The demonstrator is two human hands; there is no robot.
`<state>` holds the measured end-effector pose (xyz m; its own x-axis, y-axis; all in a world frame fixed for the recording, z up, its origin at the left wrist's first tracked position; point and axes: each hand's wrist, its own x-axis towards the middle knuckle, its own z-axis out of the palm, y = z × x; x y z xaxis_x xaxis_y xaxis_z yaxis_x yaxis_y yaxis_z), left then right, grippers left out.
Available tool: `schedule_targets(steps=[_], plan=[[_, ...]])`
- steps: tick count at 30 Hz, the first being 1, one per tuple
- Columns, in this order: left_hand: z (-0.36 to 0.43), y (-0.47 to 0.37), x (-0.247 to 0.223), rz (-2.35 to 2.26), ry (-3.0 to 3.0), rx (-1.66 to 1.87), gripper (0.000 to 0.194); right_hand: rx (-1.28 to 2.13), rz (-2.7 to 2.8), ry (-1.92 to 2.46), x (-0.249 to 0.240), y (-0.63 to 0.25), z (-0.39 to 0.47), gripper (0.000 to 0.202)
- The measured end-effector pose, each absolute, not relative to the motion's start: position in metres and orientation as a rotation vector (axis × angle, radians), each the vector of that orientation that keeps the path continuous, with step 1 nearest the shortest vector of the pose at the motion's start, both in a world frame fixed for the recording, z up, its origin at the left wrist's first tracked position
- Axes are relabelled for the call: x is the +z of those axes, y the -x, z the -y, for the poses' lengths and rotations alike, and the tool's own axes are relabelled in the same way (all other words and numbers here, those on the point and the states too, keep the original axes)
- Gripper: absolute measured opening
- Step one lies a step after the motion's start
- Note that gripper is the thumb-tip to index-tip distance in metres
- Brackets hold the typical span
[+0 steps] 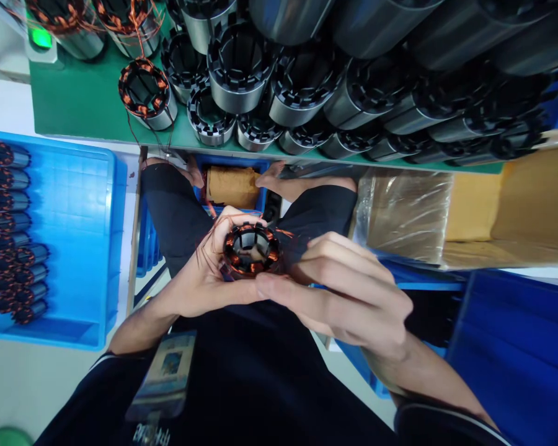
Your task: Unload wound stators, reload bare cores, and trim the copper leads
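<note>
A ring-shaped motor stator [252,249] with copper windings and a black slotted rim is held over my lap, its open end facing up. My left hand [214,266] is wrapped round its left side, thumb along the near edge. Loose copper wires stick out over the left fingers and to the right of the ring. My right hand [353,288] is at the stator's right, its thumb tip at the near rim beside the left thumb. The right fingers are curled and partly blurred; whether they pinch a wire is too unclear to see.
Rows of stators [242,68] stand on the green table [81,102] ahead, one wound stator [146,93] near its left front edge. At left, a light blue bin [74,235] holds several wound stators. At right are a cardboard box [474,210] and a dark blue bin [516,353].
</note>
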<state>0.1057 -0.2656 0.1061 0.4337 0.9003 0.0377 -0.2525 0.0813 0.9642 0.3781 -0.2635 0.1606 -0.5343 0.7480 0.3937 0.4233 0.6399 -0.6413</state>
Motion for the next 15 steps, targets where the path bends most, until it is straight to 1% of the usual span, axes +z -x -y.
schedule_targets(steps=[2, 4, 6, 8, 11, 13, 15], plan=[[0.267, -0.105, 0.105, -0.626, -1.181, 0.959, 0.094, 0.583, 2.2, 0.826, 0.161, -0.377, 0.258, 0.036], [0.27, -0.106, 0.106, -0.598, -1.042, 0.922, 0.09, 0.593, 2.191, 0.817, 0.166, -0.378, 0.255, 0.032], [0.273, -0.11, 0.11, -0.604, -0.869, 0.881, 0.076, 0.62, 2.14, 0.879, 0.171, -0.38, 0.256, 0.034], [0.275, -0.117, 0.112, -0.635, -0.761, 0.917, 0.059, 0.629, 2.102, 0.919, 0.174, -0.382, 0.26, 0.036], [0.275, -0.128, 0.114, -0.65, -0.617, 0.977, 0.035, 0.591, 2.138, 0.87, 0.172, -0.38, 0.265, 0.032], [0.274, -0.132, 0.114, -0.657, -0.549, 0.981, 0.03, 0.548, 2.192, 0.853, 0.167, -0.376, 0.267, 0.037], [0.275, -0.133, 0.112, -0.712, -0.553, 0.988, 0.03, 0.508, 2.219, 0.871, 0.161, -0.371, 0.268, 0.047]])
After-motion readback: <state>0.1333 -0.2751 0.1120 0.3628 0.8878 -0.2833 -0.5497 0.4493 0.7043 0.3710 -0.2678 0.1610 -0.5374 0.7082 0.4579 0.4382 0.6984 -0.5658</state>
